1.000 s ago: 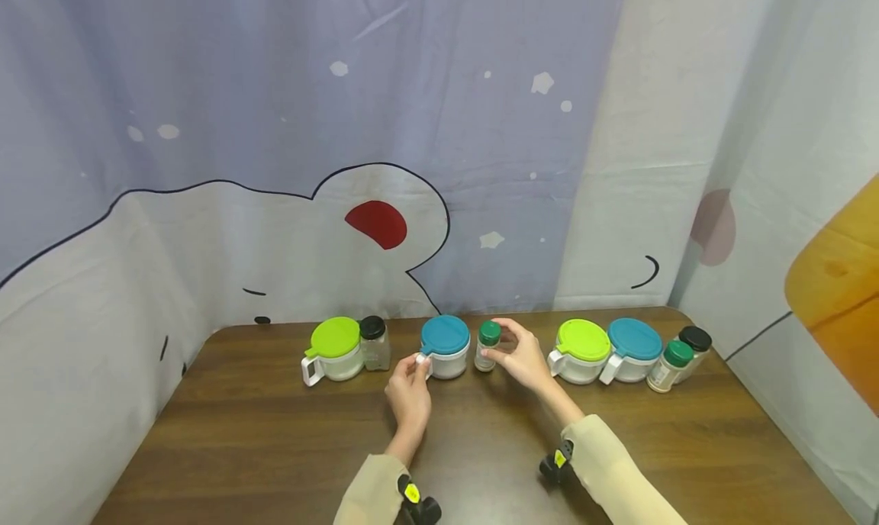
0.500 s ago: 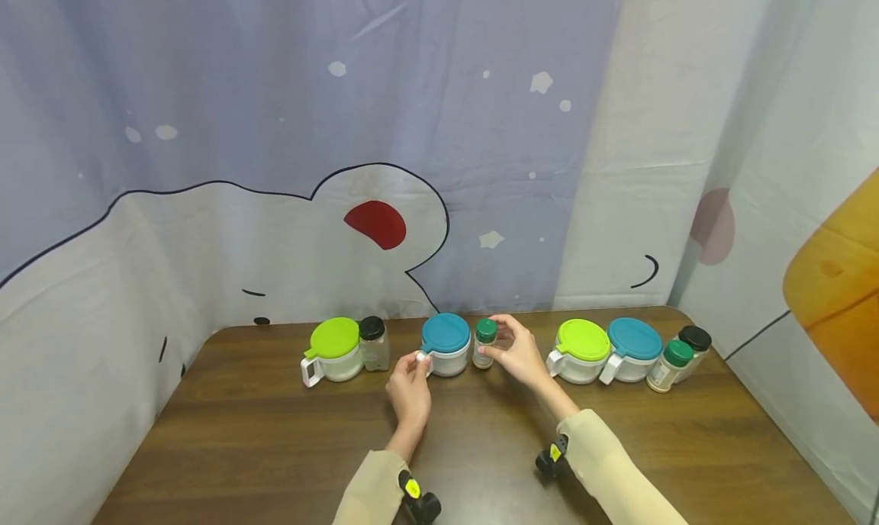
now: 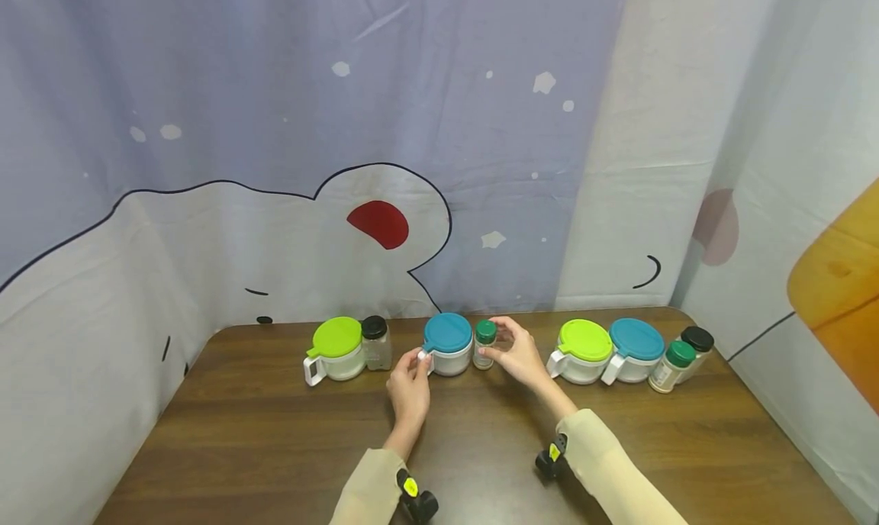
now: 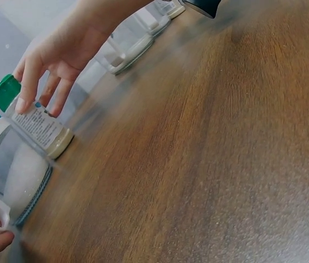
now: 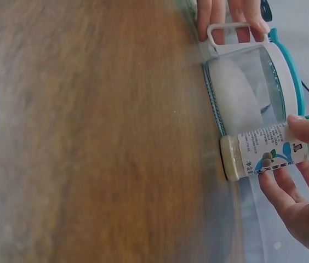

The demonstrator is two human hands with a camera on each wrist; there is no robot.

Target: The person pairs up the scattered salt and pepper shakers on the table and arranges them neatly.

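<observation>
In the head view, a glass seasoning jar with a blue lid [image 3: 448, 334] stands upright near the back of the table. My left hand [image 3: 409, 391] pinches its white handle [image 5: 228, 27]. Just right of the jar is a small spice bottle with a green cap [image 3: 485, 331], upright on the table. My right hand [image 3: 520, 359] grips this bottle between thumb and fingers. White grains fill part of the jar [image 5: 234, 93] in the right wrist view. There, the labelled bottle [image 5: 267, 150] sits right against the jar's side or very close to it.
Left of the hands stand a green-lidded jar [image 3: 336, 346] and a black-capped bottle [image 3: 375, 346]. To the right are another green-lidded jar [image 3: 582, 349], another blue-lidded jar [image 3: 635, 348], a green-capped bottle [image 3: 669, 368] and a black-capped bottle [image 3: 697, 342]. A printed curtain [image 3: 508, 166] hangs behind the table.
My right hand has shifted the green-capped bottle slightly left, closing the gap to the blue-lidded jar. The left hand has kept its place on the handle.
</observation>
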